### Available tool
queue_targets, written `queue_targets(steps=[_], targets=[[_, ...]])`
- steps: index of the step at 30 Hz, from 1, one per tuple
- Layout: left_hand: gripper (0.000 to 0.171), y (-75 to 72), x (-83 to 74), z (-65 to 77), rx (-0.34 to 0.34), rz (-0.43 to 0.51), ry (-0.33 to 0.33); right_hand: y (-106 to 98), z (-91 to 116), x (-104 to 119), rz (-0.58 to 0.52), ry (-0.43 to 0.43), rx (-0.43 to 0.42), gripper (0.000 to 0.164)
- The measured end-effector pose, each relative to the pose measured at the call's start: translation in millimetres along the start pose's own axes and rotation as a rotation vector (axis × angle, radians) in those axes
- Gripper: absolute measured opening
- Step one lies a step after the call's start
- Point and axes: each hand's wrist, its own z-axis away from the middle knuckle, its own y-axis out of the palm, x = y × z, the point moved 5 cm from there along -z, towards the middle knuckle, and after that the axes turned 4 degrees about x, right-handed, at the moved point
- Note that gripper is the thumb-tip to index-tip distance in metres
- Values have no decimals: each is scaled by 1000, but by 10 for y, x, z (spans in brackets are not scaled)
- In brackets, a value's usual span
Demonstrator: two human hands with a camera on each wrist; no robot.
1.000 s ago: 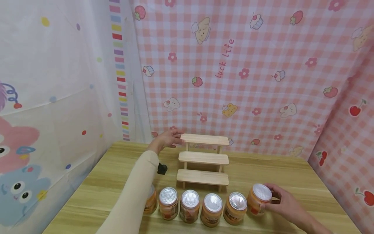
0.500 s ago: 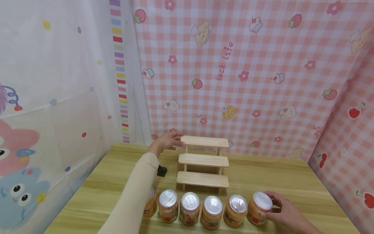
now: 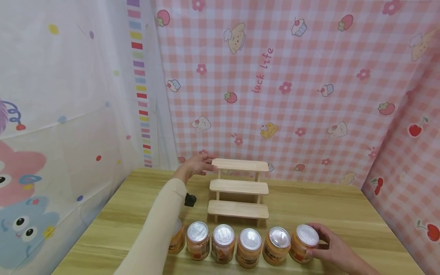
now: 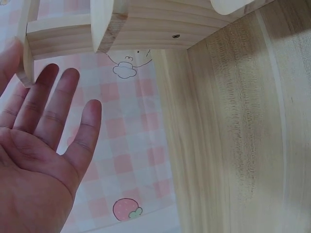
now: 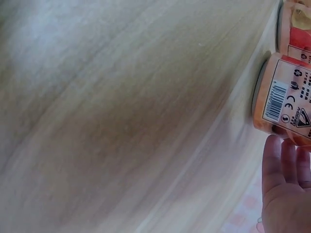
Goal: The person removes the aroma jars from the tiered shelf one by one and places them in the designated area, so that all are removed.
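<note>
A three-tier wooden display stand (image 3: 238, 186) stands at the back of the table. My left hand (image 3: 196, 165) holds the left end of its top board, thumb on the near side; in the left wrist view the other fingers (image 4: 86, 124) extend behind and below the board. A row of orange jars with silver lids stands in front of the stand. My right hand (image 3: 331, 246) grips the rightmost jar (image 3: 304, 243), thumb on the near side. The right wrist view shows the barcode label of that jar (image 5: 284, 99) above my fingertips. My left sleeve partly hides the leftmost jar (image 3: 177, 240).
A small black object (image 3: 190, 199) lies left of the stand. A pink checked cloth (image 3: 275, 95) hangs right behind the table, and a white printed sheet (image 3: 68, 126) hangs at the left. The wood-grain table (image 3: 330, 202) extends right of the stand.
The rightmost jar and my right hand have moved slightly toward me, bringing the jar nearer in line with the row. My left hand stays at the stand's top board.
</note>
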Motion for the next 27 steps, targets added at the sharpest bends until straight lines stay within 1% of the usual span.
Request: queue_targets(steps=[2,5,8,10,13,16,19,21,24,26,27], targets=[[58,-6,-13,9,2,-10,-2,-16,-6,22,3,9,3,64],[59,-7,-72,39,15,-41,-8,-67,-29,70,24,23,-25,65],[61,-37,-150,77,22,-70,-11,-143,-70,136,38,47,-57,62],[60,-85,-215,111,21,-82,-6,-207,-115,190,56,56,-76,59],[58,-203,-316,170,9,-104,14,-321,-198,289,89,68,-105,57],[56,-366,-394,234,-23,-139,32,-462,-307,381,143,96,-122,58],[55,-542,-458,340,-88,-198,48,-628,-421,447,196,140,-131,61],[55,-653,-491,416,-140,-250,71,-749,-497,475,221,162,-129,64],[64,-791,-521,557,-201,-339,82,-944,-584,491,264,187,-137,67],[70,-863,-508,647,-229,-422,69,-1075,-623,471,301,219,-148,72],[74,-890,-494,693,-242,-471,50,-1137,-637,457,326,239,-155,74]])
